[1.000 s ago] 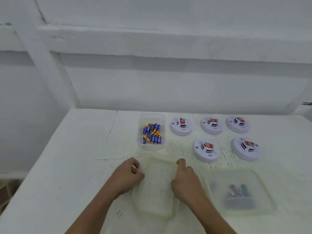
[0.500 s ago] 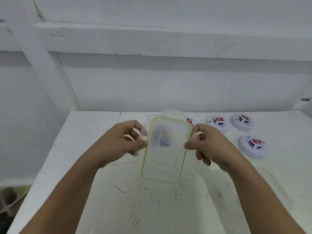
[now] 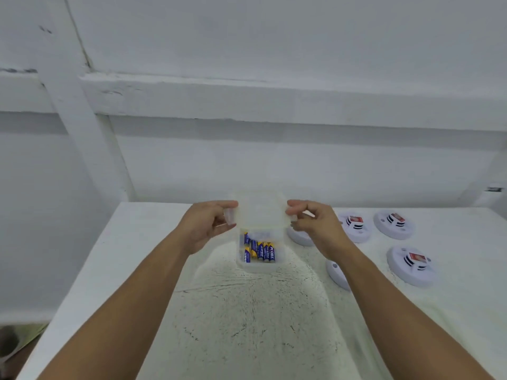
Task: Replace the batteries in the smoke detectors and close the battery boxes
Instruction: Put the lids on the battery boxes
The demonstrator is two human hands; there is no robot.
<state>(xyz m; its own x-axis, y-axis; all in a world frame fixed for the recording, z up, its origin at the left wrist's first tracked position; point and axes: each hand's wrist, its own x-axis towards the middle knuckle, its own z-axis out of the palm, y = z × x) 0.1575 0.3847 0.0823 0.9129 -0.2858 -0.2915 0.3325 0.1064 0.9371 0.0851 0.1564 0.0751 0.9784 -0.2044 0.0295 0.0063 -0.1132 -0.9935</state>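
A clear plastic lid (image 3: 260,212) with a pale green rim hangs over the far part of the clear battery box (image 3: 258,266). My left hand (image 3: 208,224) pinches the lid's left clip and my right hand (image 3: 312,222) pinches its right clip. Several blue and yellow batteries (image 3: 259,250) lie in the box below the lid. White round smoke detectors lie to the right: one (image 3: 354,224) next to my right hand, one (image 3: 393,223) further right, one (image 3: 411,266) nearer me. Two more (image 3: 336,272) are partly hidden by my right arm.
The white table (image 3: 247,325) has a scuffed, scratched top and a left edge (image 3: 82,270) dropping to the floor. A white wall with a ledge (image 3: 274,97) stands right behind the table. The second box seen earlier is out of view.
Both hands picked the lid up from the table in front of me, carried it away from me and now hold it flatter over the battery box.
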